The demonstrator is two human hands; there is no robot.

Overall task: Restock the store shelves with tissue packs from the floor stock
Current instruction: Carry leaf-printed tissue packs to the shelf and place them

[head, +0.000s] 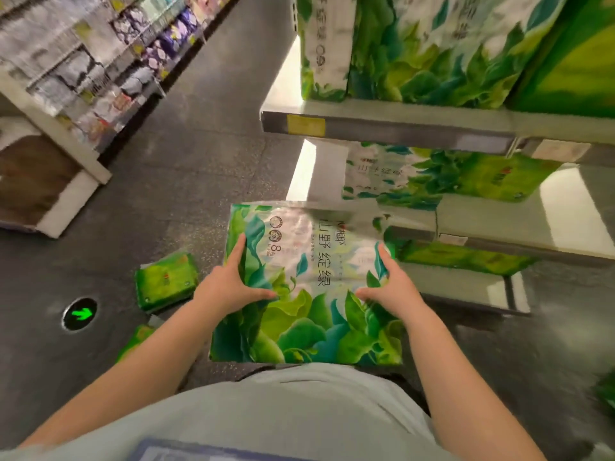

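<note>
Your left hand (233, 287) and right hand (387, 287) clamp the large glossy plastic tissue pack printed with green leaves (309, 287) from either side, fingers spread wide along its edges and thumbs pressed on its top face; neither grip curls fully round it. It hangs above the dark speckled floor (199, 144), just before the pale metal shelves (382, 126). Keep it level and squeeze evenly, since the film looks slippery, then slide it beside the matching packs (432, 44). Smaller green packs (164, 281) lie on the floor at your left.
</note>
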